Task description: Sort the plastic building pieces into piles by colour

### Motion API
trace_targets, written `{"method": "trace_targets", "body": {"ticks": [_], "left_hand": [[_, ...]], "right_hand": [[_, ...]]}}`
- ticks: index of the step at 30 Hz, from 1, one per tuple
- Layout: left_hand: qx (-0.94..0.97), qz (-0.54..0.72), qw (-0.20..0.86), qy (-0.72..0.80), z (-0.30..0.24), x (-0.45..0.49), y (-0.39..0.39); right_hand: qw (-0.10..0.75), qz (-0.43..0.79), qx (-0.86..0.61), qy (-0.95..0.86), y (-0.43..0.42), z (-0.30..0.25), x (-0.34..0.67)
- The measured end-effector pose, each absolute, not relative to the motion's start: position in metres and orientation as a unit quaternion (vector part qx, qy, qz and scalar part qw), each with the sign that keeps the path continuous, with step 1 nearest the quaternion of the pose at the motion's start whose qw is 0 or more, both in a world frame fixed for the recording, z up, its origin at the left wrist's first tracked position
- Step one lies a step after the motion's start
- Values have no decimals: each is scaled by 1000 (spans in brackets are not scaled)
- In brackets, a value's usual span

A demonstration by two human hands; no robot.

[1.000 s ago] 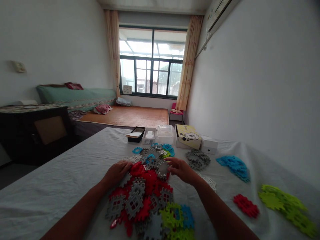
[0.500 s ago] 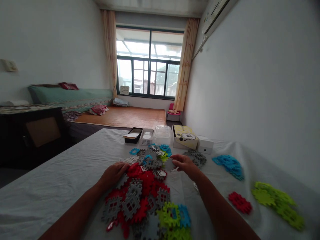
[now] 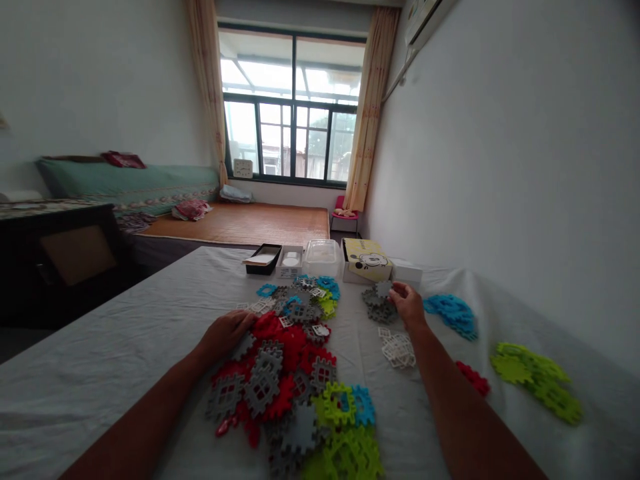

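My right hand pinches a grey toothed plastic building tile over a small pile of grey tiles. My left hand lies flat, fingers outstretched, at the left edge of a large mixed heap, against its red tiles. In that heap are also grey window tiles, lime green tiles and blue tiles. Small white window frames form a pile just below my right hand.
Blue tiles, red tiles and lime green tiles lie in separate piles on the right. Along the far edge stand a black box, a white box, a clear plastic container and a yellow cartoon box.
My right hand has moved right with the grey tile, from beside the mixed heap to the grey pile. My left hand stays by the heap. The view has shifted slightly.
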State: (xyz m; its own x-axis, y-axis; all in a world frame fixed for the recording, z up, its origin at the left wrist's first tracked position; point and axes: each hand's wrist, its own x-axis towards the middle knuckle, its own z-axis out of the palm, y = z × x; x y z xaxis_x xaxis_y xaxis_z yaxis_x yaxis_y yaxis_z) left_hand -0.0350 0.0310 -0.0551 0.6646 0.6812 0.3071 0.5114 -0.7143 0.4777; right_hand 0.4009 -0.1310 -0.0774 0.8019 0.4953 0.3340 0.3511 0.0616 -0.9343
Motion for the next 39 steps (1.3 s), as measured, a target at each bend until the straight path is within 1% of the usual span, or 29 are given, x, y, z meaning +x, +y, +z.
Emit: {"method": "trace_targets", "body": {"ticks": [8, 14, 16, 17, 21, 23, 25, 27, 34, 39], "left_hand": [[897, 233, 175, 333, -51, -34, 27], [892, 241, 182, 336, -49, -34, 25], [893, 243, 179, 335, -50, -34, 25], [894, 243, 176, 334, -50, -34, 26], [900, 240, 166, 324, -52, -35, 27], [903, 236, 164, 320, -53, -35, 29], [905, 232, 160, 317, -54, -35, 31], [906, 231, 154, 319, -55, -35, 32], [904, 234, 152, 324, -56, -35, 31], [905, 224, 158, 326, -58, -35, 34]], "right_hand": [[646, 26, -694, -317, -131, -79, 401], [588, -27, -731, -345, -136, -64, 389], [547, -37, -735, -399, -134, -54, 369], [520, -20, -726, -449, -132, -50, 355], [375, 117, -605, -692, -126, -41, 286], [305, 122, -554, -765, -126, -42, 260], [263, 99, -539, -794, -127, -44, 244], [245, 77, -546, -798, -128, -46, 239], [220, 37, -567, -793, -132, -42, 238], [228, 20, -591, -774, -128, -47, 241]]}}
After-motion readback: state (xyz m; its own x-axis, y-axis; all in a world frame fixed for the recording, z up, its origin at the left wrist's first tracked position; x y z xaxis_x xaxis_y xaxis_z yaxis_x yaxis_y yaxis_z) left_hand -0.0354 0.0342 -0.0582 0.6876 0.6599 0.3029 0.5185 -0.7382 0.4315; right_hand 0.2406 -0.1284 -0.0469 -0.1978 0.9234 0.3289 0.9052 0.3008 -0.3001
